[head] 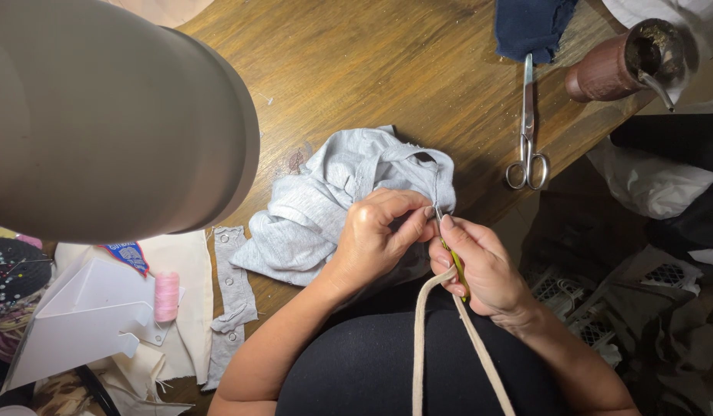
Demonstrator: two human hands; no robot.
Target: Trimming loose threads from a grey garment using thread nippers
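Grey garment (326,208) lies bunched at the desk's (356,69) near edge, its hem pinched shut in the left hand (376,231). The right hand (484,270), touching it, has its grip closed on a yellow-handled seam ripper (454,258) at the fabric. Scissors (528,131) lie near the right edge, a pink thread spool (166,296) at the left.

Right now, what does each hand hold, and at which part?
The left hand pinches the grey garment at a raised fold near its edge. The right hand grips a small yellow-handled tool by its handle, tip at the fabric.
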